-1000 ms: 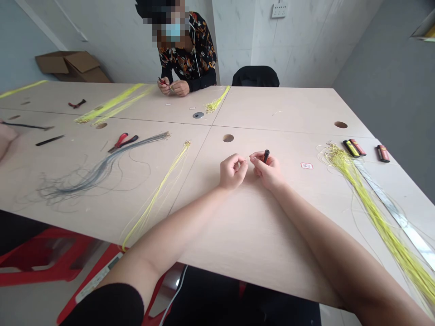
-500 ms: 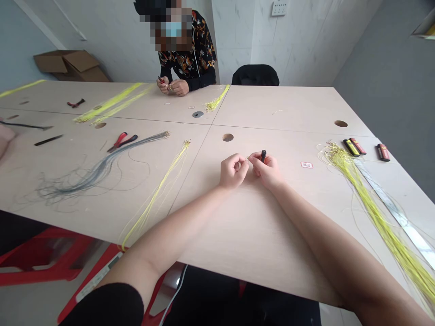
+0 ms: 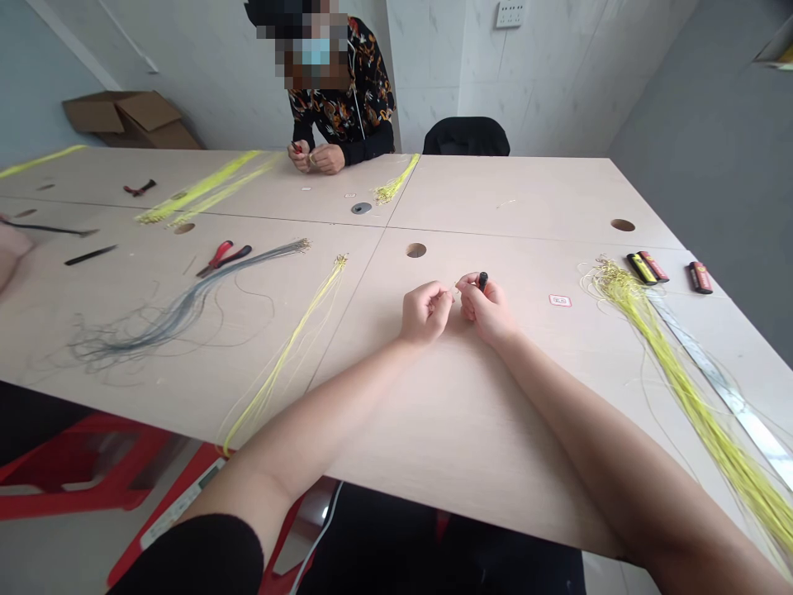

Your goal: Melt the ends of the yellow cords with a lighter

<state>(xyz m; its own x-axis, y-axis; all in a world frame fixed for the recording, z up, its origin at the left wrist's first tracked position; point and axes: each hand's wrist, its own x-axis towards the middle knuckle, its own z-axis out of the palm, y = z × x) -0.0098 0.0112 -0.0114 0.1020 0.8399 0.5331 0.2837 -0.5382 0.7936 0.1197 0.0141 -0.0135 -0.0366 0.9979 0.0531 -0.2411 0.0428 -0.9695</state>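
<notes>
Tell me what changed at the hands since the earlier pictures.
The small black cylinder in the right hand has shifted, now standing more upright and lower in the fingers. The left hand stayed beside it; nothing was let go. The red-handled pliers stayed put.

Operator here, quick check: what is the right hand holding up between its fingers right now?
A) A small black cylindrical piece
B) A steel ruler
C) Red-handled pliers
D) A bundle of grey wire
A. The small black cylindrical piece stands upright, pinched in the right hand, while the red-handled pliers lie on the table well away from it.
</notes>
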